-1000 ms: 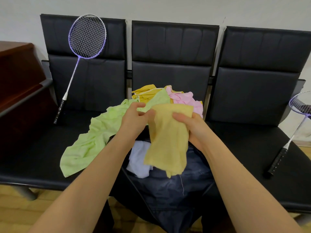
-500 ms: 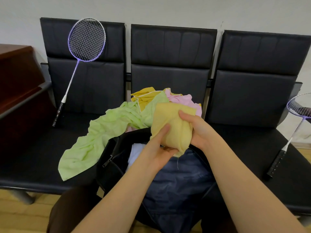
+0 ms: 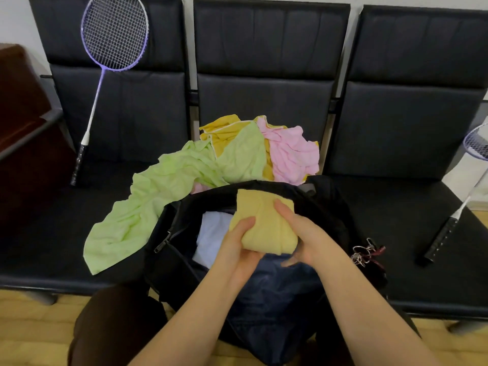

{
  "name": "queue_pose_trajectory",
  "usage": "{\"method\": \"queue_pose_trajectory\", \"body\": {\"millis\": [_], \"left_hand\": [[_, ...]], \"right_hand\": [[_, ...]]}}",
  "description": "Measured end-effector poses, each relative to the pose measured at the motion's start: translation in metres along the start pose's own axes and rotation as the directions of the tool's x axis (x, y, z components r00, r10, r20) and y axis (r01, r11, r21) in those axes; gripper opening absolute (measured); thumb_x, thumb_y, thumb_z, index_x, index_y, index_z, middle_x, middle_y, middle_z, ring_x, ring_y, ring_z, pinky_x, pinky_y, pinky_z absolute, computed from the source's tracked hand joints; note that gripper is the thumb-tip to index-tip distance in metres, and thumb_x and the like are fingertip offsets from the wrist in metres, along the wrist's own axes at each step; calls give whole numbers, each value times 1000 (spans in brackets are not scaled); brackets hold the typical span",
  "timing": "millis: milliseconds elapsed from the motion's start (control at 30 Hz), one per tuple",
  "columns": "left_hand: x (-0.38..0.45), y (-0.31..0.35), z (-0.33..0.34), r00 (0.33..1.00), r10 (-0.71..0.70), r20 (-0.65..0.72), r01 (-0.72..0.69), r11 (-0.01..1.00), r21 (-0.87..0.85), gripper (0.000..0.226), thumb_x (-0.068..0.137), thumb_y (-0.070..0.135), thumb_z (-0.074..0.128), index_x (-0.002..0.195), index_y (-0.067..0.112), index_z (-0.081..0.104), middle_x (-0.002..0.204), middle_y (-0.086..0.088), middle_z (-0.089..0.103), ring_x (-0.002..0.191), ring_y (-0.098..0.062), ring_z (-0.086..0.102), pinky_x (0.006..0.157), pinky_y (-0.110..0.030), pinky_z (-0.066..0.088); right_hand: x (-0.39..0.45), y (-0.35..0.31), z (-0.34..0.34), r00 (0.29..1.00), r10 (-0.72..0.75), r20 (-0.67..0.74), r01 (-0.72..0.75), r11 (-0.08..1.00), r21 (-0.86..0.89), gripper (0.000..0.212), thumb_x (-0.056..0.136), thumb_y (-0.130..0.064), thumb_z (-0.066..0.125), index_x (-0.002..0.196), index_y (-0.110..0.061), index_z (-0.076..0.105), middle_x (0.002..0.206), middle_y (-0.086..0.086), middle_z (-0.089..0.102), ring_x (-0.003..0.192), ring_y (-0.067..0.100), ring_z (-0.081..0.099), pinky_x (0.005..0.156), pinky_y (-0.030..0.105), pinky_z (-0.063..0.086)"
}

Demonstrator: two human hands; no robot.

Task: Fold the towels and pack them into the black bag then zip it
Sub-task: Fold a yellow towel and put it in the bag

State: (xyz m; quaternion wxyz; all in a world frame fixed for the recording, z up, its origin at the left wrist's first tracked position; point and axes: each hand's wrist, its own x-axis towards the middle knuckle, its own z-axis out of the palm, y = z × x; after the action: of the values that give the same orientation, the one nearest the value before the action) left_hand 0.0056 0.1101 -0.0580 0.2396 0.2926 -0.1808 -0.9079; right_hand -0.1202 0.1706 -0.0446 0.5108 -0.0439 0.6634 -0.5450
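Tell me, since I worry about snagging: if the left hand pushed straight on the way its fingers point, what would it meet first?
Probably only the folded pale yellow towel that the left hand already grips; beyond it lies the far rim of the open black bag, though depth is unclear.

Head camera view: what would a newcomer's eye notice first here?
First, the folded yellow towel held by the left hand and right hand over the open black bag. Behind it, loose green, pink and darker yellow towels are piled on the black bench. A purple badminton racket leans against the left seat back.

bag [image 3: 174, 262] on bench [image 3: 39, 233], towel pile [image 3: 237, 151] behind, racket [image 3: 111, 62] left
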Motion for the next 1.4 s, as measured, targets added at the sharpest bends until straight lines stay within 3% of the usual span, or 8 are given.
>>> {"method": "queue_pose_trajectory", "body": {"millis": [133, 300, 433, 700, 1000, 1067, 1300, 1400], "left_hand": [[23, -12, -21, 996, -88, -31, 90, 994, 59, 51, 76, 14, 69, 124, 3, 54, 119, -22, 65, 113, -35, 61, 96, -49, 49], [56, -9, -45, 983, 30, -179, 69, 847, 527, 42, 84, 25, 69, 121, 19, 51, 122, -5, 61, 109, -20, 61, 83, -37, 56], [99, -6, -48, 946, 244, -214, 18, 621, 784, 48, 88, 31, 67, 129, 22, 44, 124, 1, 56, 112, -18, 56, 97, -39, 50], [167, -11, -80, 876, 329, -352, 241, 334, 911, 55, 88, 40, 63, 132, 9, 51, 125, -11, 60, 115, -27, 55, 98, -39, 45], [166, -12, -80, 895, 213, -391, 166, 654, 738, 15, 88, 29, 66, 97, 18, 59, 106, -10, 66, 103, -28, 62, 92, -52, 51], [160, -12, -78, 909, 195, -367, 142, 684, 716, 7, 91, 28, 63, 93, 26, 57, 107, -5, 65, 103, -24, 60, 92, -46, 51], [147, -18, -73, 915, 374, -147, -3, 372, 928, 18, 94, 29, 57, 106, 19, 49, 88, 9, 56, 80, -3, 53, 64, -14, 41], [149, -15, -66, 887, 447, -118, -41, 330, 943, 17, 95, 29, 55, 105, 19, 46, 85, 11, 54, 79, -2, 51, 61, -7, 39]], "right_hand": [[25, 27, -7, 996, 4, 85, -32, 943, 332, 44, 78, -28, 73, 117, -9, 64, 118, 19, 68, 104, 34, 67, 90, 52, 53], [69, 35, -18, 988, -102, -113, 114, 988, 106, 42, 82, -11, 74, 121, -14, 57, 110, 9, 66, 93, 24, 65, 72, 39, 56], [110, 37, -11, 991, -84, -106, 90, 995, 50, 29, 85, -15, 72, 111, -21, 59, 107, 5, 66, 93, 21, 64, 74, 38, 55], [181, 76, -6, 940, -172, -294, 9, 874, -485, 49, 87, -41, 67, 125, -11, 58, 128, 10, 52, 116, 27, 53, 91, 36, 45], [175, 71, -3, 798, -564, -212, 380, 745, -548, 33, 84, -1, 63, 114, -15, 64, 118, -8, 54, 115, 17, 48, 95, 23, 37], [178, 60, -2, 857, -491, -157, 378, 805, -457, 25, 88, -5, 59, 105, -20, 68, 119, -7, 59, 113, 16, 51, 89, 20, 37], [171, 46, -11, 965, -215, -151, 147, 918, -368, 36, 86, -60, 52, 94, -31, 72, 101, -10, 69, 103, 15, 61, 92, 38, 48], [162, 51, -22, 949, -235, -209, 179, 950, -255, 28, 79, -54, 67, 89, -27, 70, 95, -6, 70, 100, 19, 65, 88, 40, 53]]}}
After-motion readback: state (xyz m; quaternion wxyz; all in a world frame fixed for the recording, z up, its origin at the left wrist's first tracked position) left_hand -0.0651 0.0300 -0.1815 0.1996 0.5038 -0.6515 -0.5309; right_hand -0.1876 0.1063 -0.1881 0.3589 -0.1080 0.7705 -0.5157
